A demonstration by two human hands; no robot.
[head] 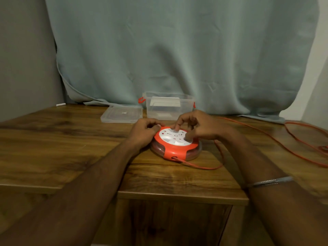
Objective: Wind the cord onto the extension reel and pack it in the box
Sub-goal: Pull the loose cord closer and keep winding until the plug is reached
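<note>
Table bears reel near its front edge, flat, face up. Left hand curls round the reel's left rim — should brace hard against spin. Right hand rests curled fingertips on the white face; should turn evenly, feeding slack. Cord trails loose rightward, much unwound — likely to snag at the edge. Box waits open behind; lid beside it.
</note>
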